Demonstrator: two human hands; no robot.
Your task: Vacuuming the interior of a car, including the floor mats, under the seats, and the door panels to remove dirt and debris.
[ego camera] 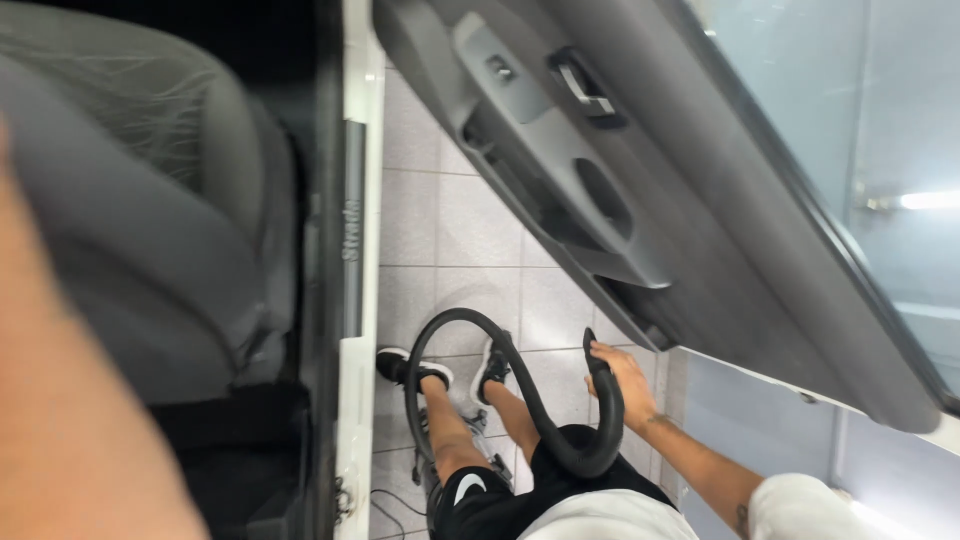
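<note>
Grey floor tiles lie between the car seat and the open door. Right hand closes its fingers around the black vacuum hose, beside the legs. Left hand is not visible; only a blurred forearm.

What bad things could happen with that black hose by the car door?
The hose loops around the legs near the shoes, so it might trip the person. The right hand holds the hose close to the open door, so hand or hose could bump its lower edge. A thin cord lies on the floor, another possible snag.
</note>
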